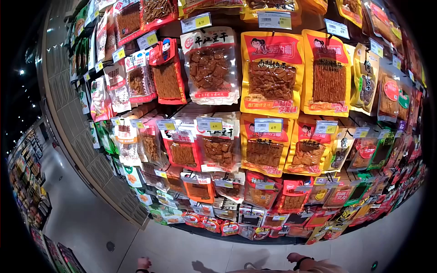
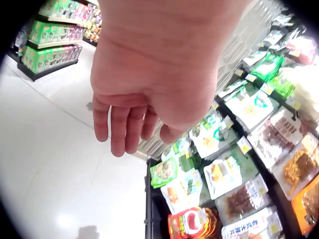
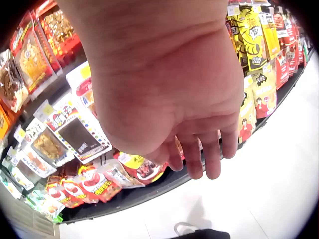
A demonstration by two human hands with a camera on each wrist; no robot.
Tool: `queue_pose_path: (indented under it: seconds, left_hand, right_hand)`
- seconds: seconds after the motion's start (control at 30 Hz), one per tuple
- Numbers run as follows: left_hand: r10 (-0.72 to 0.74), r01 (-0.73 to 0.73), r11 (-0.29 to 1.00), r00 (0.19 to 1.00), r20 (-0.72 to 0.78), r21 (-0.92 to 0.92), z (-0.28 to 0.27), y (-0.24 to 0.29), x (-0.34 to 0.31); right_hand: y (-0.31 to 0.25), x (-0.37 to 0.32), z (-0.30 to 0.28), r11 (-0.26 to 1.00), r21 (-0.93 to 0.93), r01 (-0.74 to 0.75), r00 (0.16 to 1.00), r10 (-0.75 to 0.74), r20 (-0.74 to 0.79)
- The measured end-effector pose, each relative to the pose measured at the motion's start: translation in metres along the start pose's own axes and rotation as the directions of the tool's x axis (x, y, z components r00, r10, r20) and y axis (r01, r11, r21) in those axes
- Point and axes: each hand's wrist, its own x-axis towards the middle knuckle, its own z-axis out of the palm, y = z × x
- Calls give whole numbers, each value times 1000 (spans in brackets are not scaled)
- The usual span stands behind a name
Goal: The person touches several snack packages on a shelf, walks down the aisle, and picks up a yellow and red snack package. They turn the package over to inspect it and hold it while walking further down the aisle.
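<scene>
My left hand point(image 1: 144, 263) hangs low at the bottom of the head view, holding nothing. In the left wrist view its fingers point(image 2: 118, 130) droop loosely in front of the lower snack racks. My right hand point(image 1: 298, 258) is also low, to the right of centre, with a dark band at the wrist. The right wrist view shows its fingers point(image 3: 203, 152) relaxed and bare of any object. Before me hang rows of packaged snacks, among them a clear bag of brown pieces point(image 1: 213, 68), a yellow and red pack point(image 1: 271, 75) and another yellow pack point(image 1: 326, 75).
Price tags point(image 1: 274, 20) stick out on hooks in front of the packs. A tiled pillar point(image 1: 75, 91) borders the rack on the left. Beyond it runs an aisle floor point(image 1: 86, 218) with stocked shelves point(image 2: 55, 37). The rack's dark bottom edge point(image 3: 149, 195) sits low over the pale floor.
</scene>
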Motion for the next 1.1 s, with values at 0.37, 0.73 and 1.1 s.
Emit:
queue_pose_path:
  seconds: [0.37, 0.73, 1.1]
  left_hand:
    - [735, -661, 661, 472, -487, 357, -82, 347, -82]
    - [988, -894, -122, -151, -34, 430, 32, 593, -248]
    - [843, -651, -491, -521, 130, 579, 171, 638, -334]
  right_hand:
    - [-152, -213, -231, 941, 5, 339, 739, -263, -620]
    - [-279, -381, -373, 757, -552, 349, -152, -536, -831]
    - [-298, -363, -448, 809, -587, -38, -509, -521, -685]
